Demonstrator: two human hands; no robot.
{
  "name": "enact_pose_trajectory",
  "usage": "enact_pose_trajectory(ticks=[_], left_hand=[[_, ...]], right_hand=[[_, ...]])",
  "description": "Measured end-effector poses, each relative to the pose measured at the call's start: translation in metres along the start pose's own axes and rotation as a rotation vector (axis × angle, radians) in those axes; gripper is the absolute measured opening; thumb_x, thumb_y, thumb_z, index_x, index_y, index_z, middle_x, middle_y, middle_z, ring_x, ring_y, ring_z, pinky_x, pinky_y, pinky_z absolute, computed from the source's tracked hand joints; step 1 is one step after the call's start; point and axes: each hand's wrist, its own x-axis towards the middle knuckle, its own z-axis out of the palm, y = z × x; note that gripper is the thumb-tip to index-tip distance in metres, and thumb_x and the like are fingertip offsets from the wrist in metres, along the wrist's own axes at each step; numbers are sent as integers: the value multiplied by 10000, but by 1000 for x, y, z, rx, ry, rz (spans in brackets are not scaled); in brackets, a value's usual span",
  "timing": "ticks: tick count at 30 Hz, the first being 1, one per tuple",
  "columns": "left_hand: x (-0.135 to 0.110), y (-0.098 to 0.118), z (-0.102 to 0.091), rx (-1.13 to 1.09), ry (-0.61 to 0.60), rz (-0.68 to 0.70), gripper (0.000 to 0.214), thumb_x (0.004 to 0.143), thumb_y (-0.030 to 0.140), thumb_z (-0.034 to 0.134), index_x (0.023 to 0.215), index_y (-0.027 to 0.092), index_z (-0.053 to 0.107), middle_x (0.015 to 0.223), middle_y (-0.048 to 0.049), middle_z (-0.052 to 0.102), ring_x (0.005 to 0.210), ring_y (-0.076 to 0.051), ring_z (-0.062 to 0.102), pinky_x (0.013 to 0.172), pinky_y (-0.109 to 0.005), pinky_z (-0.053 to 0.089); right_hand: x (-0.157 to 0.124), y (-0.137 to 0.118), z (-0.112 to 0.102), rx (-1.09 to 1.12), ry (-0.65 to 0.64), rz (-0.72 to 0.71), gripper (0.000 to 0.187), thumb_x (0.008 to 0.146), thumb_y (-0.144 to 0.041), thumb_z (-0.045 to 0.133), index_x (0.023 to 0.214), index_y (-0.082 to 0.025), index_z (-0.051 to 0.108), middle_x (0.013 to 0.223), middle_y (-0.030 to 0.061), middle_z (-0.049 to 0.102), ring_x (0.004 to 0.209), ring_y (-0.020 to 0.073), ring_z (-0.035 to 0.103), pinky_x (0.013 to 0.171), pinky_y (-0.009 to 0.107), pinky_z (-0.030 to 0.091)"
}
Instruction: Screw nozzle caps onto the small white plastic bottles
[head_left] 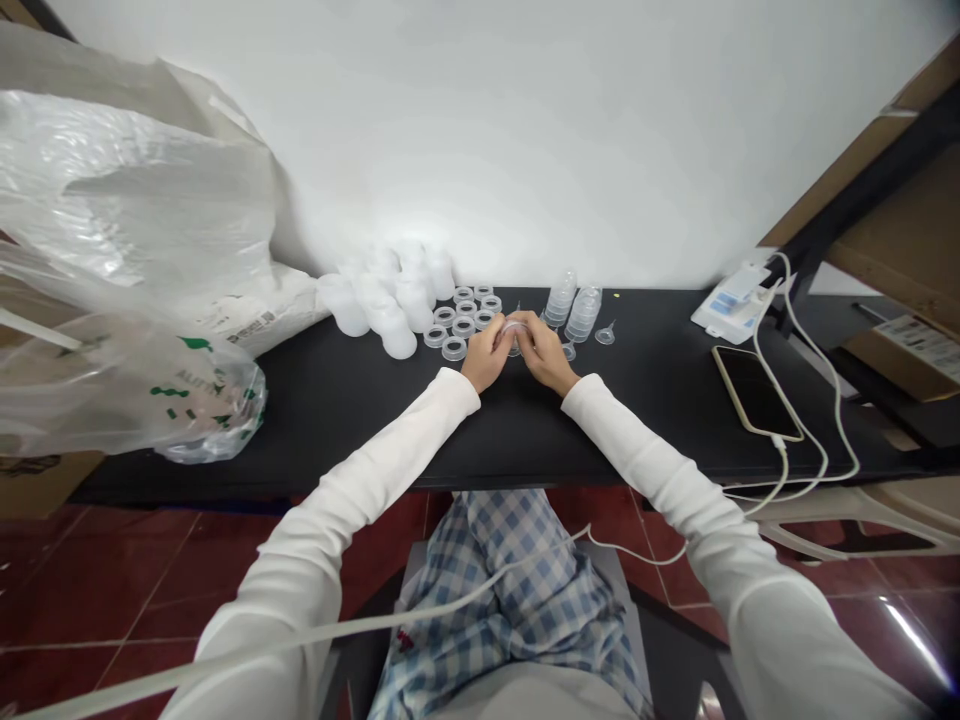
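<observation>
Nearest, below the hands, is the person's lap (487, 560) in blue-white check, w/ a white cable (390, 620) crossing above it. Next comes the black table (525, 450), its edge just nearer than the hands. Well off to their L, a clear bag (195, 390) w/ green print overhangs that edge; to their R, a bit nearer the person, a phone (757, 392) lies flat, lead plugged in.

L hand (486, 355) and R hand (547, 358) meet over the table, fingers curled in, both gripping one clear piece (514, 326) btwn the fingertips; exact shape can't be told, fingers hide most of it.

Just L of the hands: clear rings (454, 357), laid flat in rough rows. Beyond those, further L: white tubs (390, 300), bunched. R of the hands: a small funnel (605, 336); btwn it and the hands, slightly farther, two clear stacks (583, 316), side by side. Far R: a white pwr strip (731, 305). Farthest, behind everything: pale wall (525, 140).
</observation>
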Motion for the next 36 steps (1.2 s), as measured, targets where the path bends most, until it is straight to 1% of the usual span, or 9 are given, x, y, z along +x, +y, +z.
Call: enact_pose_trajectory(ticks=[2,5,8,12,18,26,28,31,36], left_hand=[[0,-4,-4,-23,-41,-12,407,994,594,425,821,226,425,595,41,423,524,-127,464,559,-282,379],[1,-10,-10,-70,-178,7,406,989,620,407,882,229,423,624,35,468,533,-135,500,572,-293,404],[2,-10,-14,-106,-246,65,437,990,653,352,925,227,425,663,20,497,555,-140,510,595,-306,419],[3,-3,-14,-58,-167,77,471,1001,652,298,867,223,437,649,16,475,565,-136,488,610,-302,405],[2,6,-8,-55,-52,-28,512,983,656,366,717,219,378,579,35,395,531,-112,414,552,-275,343],[-1,5,-1,-6,30,-74,521,976,655,397,694,218,372,560,41,365,519,-105,378,555,-278,332],[-2,5,0,-25,30,-77,530,970,682,376,715,218,389,564,40,375,516,-107,393,554,-280,343],[-3,6,0,-100,-22,-93,537,961,717,334,795,218,441,566,40,419,509,-113,441,545,-280,375],[-6,4,0,-201,-116,-106,523,952,727,341,888,218,443,588,31,508,500,-117,499,522,-277,418]], right_hand=[[-1,1,-1,6,-43,-13,461,1058,-483,259,1327,-216,521,1262,130,640,1158,246,613,1039,437,488],[-1,4,-4,-24,-99,-45,519,1056,-503,227,1398,-198,471,1349,159,595,1255,264,573,1104,477,443],[-1,3,-10,-67,-107,-51,548,1053,-522,211,1419,-190,445,1390,173,569,1287,275,553,1093,495,442],[-1,-1,-11,-80,-107,-46,525,1051,-533,210,1266,-192,546,1222,157,645,1140,269,610,988,476,482],[-2,-6,5,38,77,131,480,1020,-603,303,1026,-205,572,889,57,650,746,184,578,726,342,507],[-2,-8,10,19,101,161,463,1025,-590,313,1007,-216,586,822,34,653,645,160,549,647,301,474],[-1,-8,7,11,97,149,460,1029,-584,312,1041,-219,592,873,49,678,683,171,579,685,314,492],[-1,-7,2,43,71,104,456,1039,-556,311,1139,-213,595,1073,93,708,896,202,651,823,344,519],[-2,-3,-6,12,-10,33,490,1048,-538,276,1249,-218,588,1237,112,681,1110,235,635,982,417,483]])
